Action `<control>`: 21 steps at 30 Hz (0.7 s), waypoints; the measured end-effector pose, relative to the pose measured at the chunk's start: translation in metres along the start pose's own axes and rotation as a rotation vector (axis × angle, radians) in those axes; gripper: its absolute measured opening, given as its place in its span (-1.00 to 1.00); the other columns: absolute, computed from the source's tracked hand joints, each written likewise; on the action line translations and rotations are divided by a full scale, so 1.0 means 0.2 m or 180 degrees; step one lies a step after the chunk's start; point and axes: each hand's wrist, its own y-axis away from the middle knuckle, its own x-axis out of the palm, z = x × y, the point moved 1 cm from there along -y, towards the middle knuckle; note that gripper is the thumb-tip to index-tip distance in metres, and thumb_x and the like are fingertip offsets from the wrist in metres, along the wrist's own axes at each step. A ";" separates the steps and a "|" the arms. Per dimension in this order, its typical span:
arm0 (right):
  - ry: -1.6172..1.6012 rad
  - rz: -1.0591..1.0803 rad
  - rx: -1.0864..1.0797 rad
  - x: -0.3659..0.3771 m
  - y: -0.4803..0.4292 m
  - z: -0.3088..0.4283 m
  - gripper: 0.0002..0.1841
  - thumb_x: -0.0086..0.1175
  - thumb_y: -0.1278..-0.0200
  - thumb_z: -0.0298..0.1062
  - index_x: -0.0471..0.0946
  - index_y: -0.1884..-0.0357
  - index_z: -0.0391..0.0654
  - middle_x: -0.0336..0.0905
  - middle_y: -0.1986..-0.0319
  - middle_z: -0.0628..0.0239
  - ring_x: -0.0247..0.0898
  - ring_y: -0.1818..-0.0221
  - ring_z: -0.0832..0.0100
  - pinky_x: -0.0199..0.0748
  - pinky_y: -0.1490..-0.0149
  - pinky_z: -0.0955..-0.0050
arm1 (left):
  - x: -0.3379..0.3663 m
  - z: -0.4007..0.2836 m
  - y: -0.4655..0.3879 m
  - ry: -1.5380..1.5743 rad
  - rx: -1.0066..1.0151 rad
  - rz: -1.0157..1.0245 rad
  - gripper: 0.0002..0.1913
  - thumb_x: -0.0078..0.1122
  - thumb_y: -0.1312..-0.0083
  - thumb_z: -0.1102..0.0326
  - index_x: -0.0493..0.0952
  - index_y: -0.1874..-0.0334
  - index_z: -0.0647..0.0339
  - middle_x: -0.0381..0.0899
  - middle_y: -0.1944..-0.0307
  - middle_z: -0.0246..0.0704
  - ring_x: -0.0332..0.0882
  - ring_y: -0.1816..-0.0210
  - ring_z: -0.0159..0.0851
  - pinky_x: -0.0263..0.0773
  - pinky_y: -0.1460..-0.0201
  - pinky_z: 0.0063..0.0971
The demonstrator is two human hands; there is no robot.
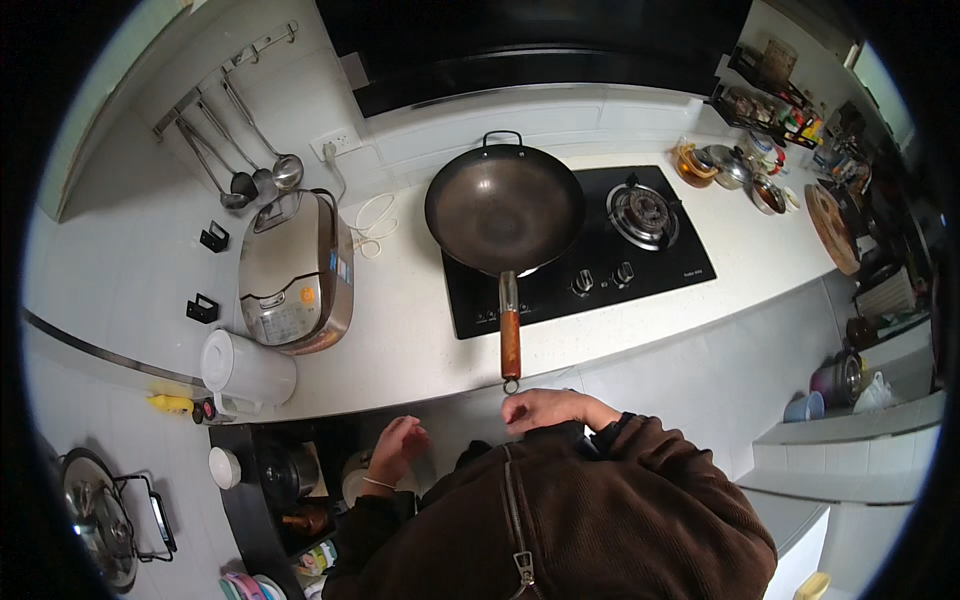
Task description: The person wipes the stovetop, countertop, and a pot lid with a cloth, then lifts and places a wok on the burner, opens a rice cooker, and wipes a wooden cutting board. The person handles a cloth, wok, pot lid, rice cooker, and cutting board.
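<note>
A dark wok [504, 202] sits on the left burner of a black glass gas hob [697, 255], its inside bare. Its wooden handle [510, 341] points toward me and ends in a metal ring past the counter edge. Just below that ring is my right hand [544, 411], fingers curled and not touching the handle. Its fingertips are hidden, so I cannot tell whether they are closed. My left hand [401, 450] hovers in front of the counter with nothing in it, fingers loosely bent, near the open black cabinet [244, 480].
A rice cooker [289, 262] and a white pitcher [244, 367] stand on the left of the counter. Ladles [287, 171] hang from a wall rail. Glass and metal pots [727, 166] and a round wooden board [831, 229] are at the right. A range hood [525, 56] overhangs the back.
</note>
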 end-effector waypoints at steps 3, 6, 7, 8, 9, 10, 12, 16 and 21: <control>0.0006 0.0264 -0.0251 0.08 -0.07 0.34 -0.74 0.27 -0.27 -0.26 0.40 0.33 -0.13 0.38 0.42 0.49 0.26 0.34 0.59 0.31 0.21 0.51 | -0.10 -0.11 0.03 -0.0090 0.0072 0.0024 -0.78 0.02 -0.53 0.18 0.50 0.04 0.19 0.59 0.32 -0.39 0.61 0.28 -0.35 0.57 0.13 -0.43; 0.0210 0.0085 -0.0681 0.09 -0.10 0.64 -0.56 0.31 -0.24 -0.29 0.19 0.49 -0.13 0.11 0.57 0.49 0.02 0.45 0.56 0.15 0.36 0.46 | -0.12 -0.21 0.04 -0.0028 0.0230 0.0133 -0.81 0.02 -0.53 0.22 0.48 0.05 0.20 0.58 0.32 -0.39 0.61 0.28 -0.36 0.56 0.14 -0.48; 0.0112 -0.0019 -0.0830 0.09 -0.11 0.73 -0.55 0.31 -0.25 -0.29 0.17 0.50 -0.12 0.08 0.58 0.50 0.00 0.46 0.57 0.14 0.37 0.46 | -0.12 -0.23 0.04 0.0008 0.0281 0.0156 -0.82 0.03 -0.52 0.24 0.48 0.05 0.21 0.57 0.32 -0.39 0.61 0.28 -0.37 0.56 0.15 -0.50; 0.0100 -0.0120 -0.0882 0.08 -0.11 0.80 -0.53 0.31 -0.25 -0.29 0.16 0.52 -0.12 0.06 0.59 0.50 -0.01 0.47 0.57 0.12 0.39 0.47 | -0.12 -0.25 0.05 -0.0031 0.0362 0.0133 -0.81 0.03 -0.52 0.23 0.48 0.06 0.21 0.57 0.32 -0.39 0.60 0.28 -0.37 0.56 0.15 -0.49; 0.0092 -0.0213 -0.0933 0.07 -0.11 0.87 -0.51 0.31 -0.26 -0.29 0.14 0.54 -0.11 0.03 0.61 0.51 -0.03 0.48 0.58 0.10 0.40 0.47 | -0.11 -0.27 0.05 -0.0063 0.0445 0.0105 -0.81 0.03 -0.52 0.23 0.48 0.07 0.21 0.57 0.32 -0.40 0.60 0.29 -0.37 0.56 0.16 -0.49; 0.0062 -0.0348 -0.1152 0.06 -0.11 0.94 -0.45 0.30 -0.29 -0.25 0.08 0.58 -0.09 -0.04 0.63 0.52 -0.11 0.52 0.60 0.03 0.45 0.47 | -0.12 -0.28 0.06 -0.0083 0.0563 0.0102 -0.81 0.04 -0.52 0.22 0.48 0.08 0.20 0.56 0.33 -0.40 0.59 0.30 -0.37 0.56 0.16 -0.49; 0.0085 -0.0400 -0.1170 0.03 -0.13 1.04 -0.43 0.30 -0.30 -0.22 0.07 0.59 -0.08 -0.06 0.64 0.52 -0.13 0.52 0.60 0.00 0.46 0.46 | -0.13 -0.30 0.07 -0.0068 0.0645 0.0033 -0.82 0.04 -0.51 0.23 0.48 0.08 0.20 0.56 0.33 -0.40 0.59 0.30 -0.38 0.55 0.17 -0.50; 0.0111 -0.0391 -0.1406 -0.04 -0.19 1.19 -0.39 0.22 -0.37 -0.11 0.02 0.62 -0.07 -0.10 0.66 0.52 -0.18 0.54 0.61 -0.06 0.48 0.45 | -0.22 -0.35 0.15 -0.0183 0.0852 -0.0159 -0.80 0.05 -0.51 0.22 0.49 0.07 0.22 0.56 0.31 -0.40 0.59 0.29 -0.39 0.54 0.14 -0.51; -0.0059 -0.0187 -0.1581 -0.09 -0.29 1.26 -0.38 0.09 -0.46 -0.05 0.05 0.66 -0.12 -0.08 0.69 0.53 -0.18 0.56 0.60 -0.03 0.49 0.42 | -0.28 -0.39 0.23 0.0105 0.1023 -0.0614 -0.79 0.06 -0.51 0.20 0.49 0.11 0.22 0.55 0.33 -0.41 0.56 0.30 -0.39 0.53 0.15 -0.49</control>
